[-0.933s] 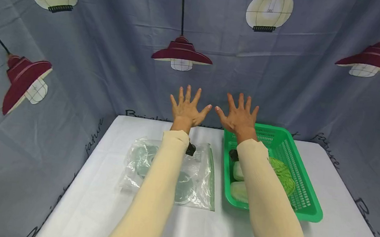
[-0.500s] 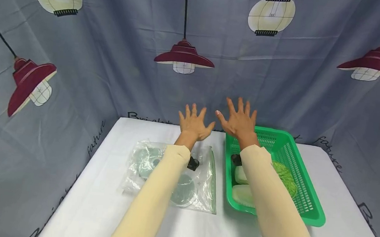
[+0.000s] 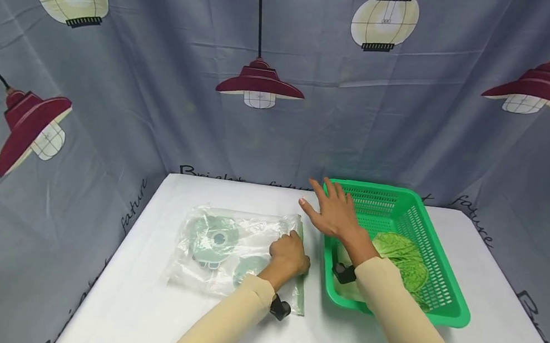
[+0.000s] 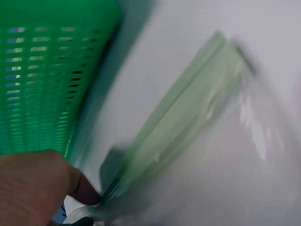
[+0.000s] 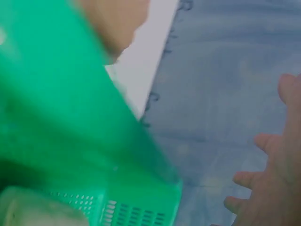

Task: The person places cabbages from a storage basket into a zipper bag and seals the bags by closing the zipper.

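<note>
My left hand grips the green closure edge of a clear plastic bag that lies on the table. In the left wrist view, thumb and finger pinch that edge near one end, and the edge is lifted at a slant. Inside the bag are flat, pale green pieces: a round one with a centre hole and a plain disc, partly hidden by the hand. My right hand, fingers spread, hovers over the left side of a green basket and holds nothing.
The basket holds a leafy green cabbage and pale oblong vegetables, partly hidden by the right arm. It stands on the white table, just right of the bag. A grey curtain with printed lamps hangs close behind.
Both hands have come down from spread poses near the curtain. The left hand has dropped onto the bag and taken hold of its green edge; the right has lowered toward the basket, still spread.
</note>
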The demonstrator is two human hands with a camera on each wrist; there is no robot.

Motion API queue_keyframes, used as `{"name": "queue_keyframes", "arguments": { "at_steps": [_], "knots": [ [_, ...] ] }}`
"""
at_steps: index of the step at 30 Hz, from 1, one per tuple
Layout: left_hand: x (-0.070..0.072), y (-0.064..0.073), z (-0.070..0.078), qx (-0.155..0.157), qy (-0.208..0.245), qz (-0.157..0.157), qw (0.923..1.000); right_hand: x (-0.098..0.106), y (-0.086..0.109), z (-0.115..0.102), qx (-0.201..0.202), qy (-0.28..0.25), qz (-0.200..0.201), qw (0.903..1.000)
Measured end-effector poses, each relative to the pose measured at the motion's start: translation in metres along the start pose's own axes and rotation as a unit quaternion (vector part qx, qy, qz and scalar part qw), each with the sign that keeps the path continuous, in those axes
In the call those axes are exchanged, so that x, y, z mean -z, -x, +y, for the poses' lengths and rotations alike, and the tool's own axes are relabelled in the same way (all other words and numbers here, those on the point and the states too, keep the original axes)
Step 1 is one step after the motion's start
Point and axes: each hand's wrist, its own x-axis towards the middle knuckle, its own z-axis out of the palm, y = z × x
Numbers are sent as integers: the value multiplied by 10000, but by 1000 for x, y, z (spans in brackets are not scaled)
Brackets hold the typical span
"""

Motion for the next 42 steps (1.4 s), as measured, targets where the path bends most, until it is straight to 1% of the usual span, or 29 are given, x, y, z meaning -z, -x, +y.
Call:
{"name": "queue_keyframes", "arguments": {
  "at_steps": [3,6,9,11,13,16,18,20,23,27,29,32,34,36,38,40,41,42],
  "knots": [
    [-4,7,-8,-61,-23,166,9998,3,8,-5,190,-233,150,9994],
    [-5,13,-17,-109,118,293,9994,7,17,-11,422,-411,300,9978],
    [-3,19,-28,-151,642,363,9972,10,29,-17,644,-552,428,9955],
    [1,22,-37,-163,1114,325,9931,12,38,-20,760,-639,493,9938],
    [6,26,-48,-182,1679,418,9847,12,45,-23,840,-718,558,9923],
    [15,33,-65,-245,2402,691,9679,11,56,-28,986,-794,654,9898],
    [21,38,-75,-295,2775,877,9563,9,64,-32,1125,-812,692,9879],
    [27,44,-82,-346,3035,985,9471,4,73,-37,1323,-743,692,9860],
    [34,51,-89,-362,3327,969,9373,-6,86,-48,1748,-477,673,9811],
    [41,58,-93,-476,3638,944,9255,-27,99,-61,2354,222,766,9686],
    [44,59,-94,-627,3804,917,9181,-40,102,-65,2532,575,824,9622],
    [49,60,-96,-864,4063,830,9059,-57,104,-68,2615,958,846,9567],
    [54,62,-97,-1023,4214,700,8984,-65,105,-70,2665,1190,692,9540],
    [61,66,-98,-1140,4324,495,8931,-72,104,-71,2733,1485,475,9492],
    [70,71,-97,-1268,4414,325,8877,-79,104,-74,2850,1852,252,9401],
    [80,77,-94,-1327,4470,224,8843,-88,103,-76,2981,2065,112,9319],
    [84,80,-93,-1330,4516,198,8821,-92,103,-77,2990,2077,48,9313],
    [88,82,-91,-1329,4551,185,8803,-96,102,-78,2974,2027,-6,9330]
  ]
}}
